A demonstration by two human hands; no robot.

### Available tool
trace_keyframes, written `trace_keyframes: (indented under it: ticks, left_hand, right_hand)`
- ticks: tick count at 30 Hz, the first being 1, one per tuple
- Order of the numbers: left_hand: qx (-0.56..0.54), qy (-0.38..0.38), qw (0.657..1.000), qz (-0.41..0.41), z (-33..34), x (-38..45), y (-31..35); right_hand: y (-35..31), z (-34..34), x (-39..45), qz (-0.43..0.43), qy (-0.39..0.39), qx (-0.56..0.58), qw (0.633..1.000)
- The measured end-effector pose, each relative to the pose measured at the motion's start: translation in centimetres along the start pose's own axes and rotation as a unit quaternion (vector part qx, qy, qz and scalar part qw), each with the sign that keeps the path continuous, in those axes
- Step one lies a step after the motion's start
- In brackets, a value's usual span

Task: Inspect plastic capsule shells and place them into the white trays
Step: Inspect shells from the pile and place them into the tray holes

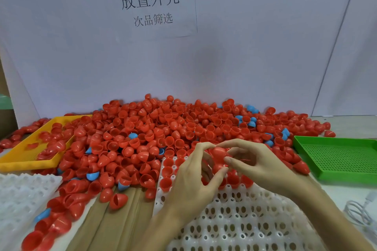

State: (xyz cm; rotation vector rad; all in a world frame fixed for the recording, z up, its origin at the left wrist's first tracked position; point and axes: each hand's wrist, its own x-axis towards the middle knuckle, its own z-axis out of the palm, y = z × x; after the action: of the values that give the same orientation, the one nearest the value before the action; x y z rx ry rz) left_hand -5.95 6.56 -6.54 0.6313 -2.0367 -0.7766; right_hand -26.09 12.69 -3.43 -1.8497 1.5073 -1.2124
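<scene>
We hold one red shell (218, 154) right of frame centre, left hand (193, 177) and right hand (257, 164) fingers curled pinching it, raised above the white tray (234, 220), likely for inspection before seating.

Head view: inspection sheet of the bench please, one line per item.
Surface: table, brown cardboard strips at front.
Job's things: heap of red capsule shells with a few blue shells; white tray, a few near-top pockets filled; second white tray at left.
Clutter: yellow tray holding some red shells; green perforated tray, nothing seen in it.
Grippers: left hand and right hand both hold a red shell in their fingers above the white tray.
Cables: white cable, lower right.
Surroundings: white backdrop, paper sign.
</scene>
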Motion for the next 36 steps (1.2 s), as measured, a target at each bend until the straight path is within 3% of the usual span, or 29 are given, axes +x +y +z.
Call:
trace_keyframes:
  ticks: [7, 13, 19, 28, 36]
  left_hand:
    - [-0.057, 0.036, 0.995, -0.067, 0.1, 0.1, -0.2]
    - [-0.079, 0.030, 0.990, -0.116, -0.2, 0.3, -0.2]
    - [-0.092, 0.023, 0.987, -0.131, -0.7, 0.3, -0.4]
    - [-0.118, 0.050, 0.984, -0.125, -0.5, 0.4, -0.5]
    - [-0.148, 0.031, 0.982, -0.115, -0.4, 0.4, -0.4]
  right_hand:
    - [1.7, -0.2, 2.5, 0.034, 0.085, -0.102, 0.991]
    - [4.1, -1.6, 6.4, 0.090, 0.106, -0.161, 0.977]
    - [3.9, -1.7, 6.1, 0.094, 0.122, -0.141, 0.978]
    - [0.2, -0.9, 0.9, 0.040, 0.078, -0.003, 0.996]
    - [-0.3, -0.9, 0.0, 0.005, 0.019, 0.025, 0.999]
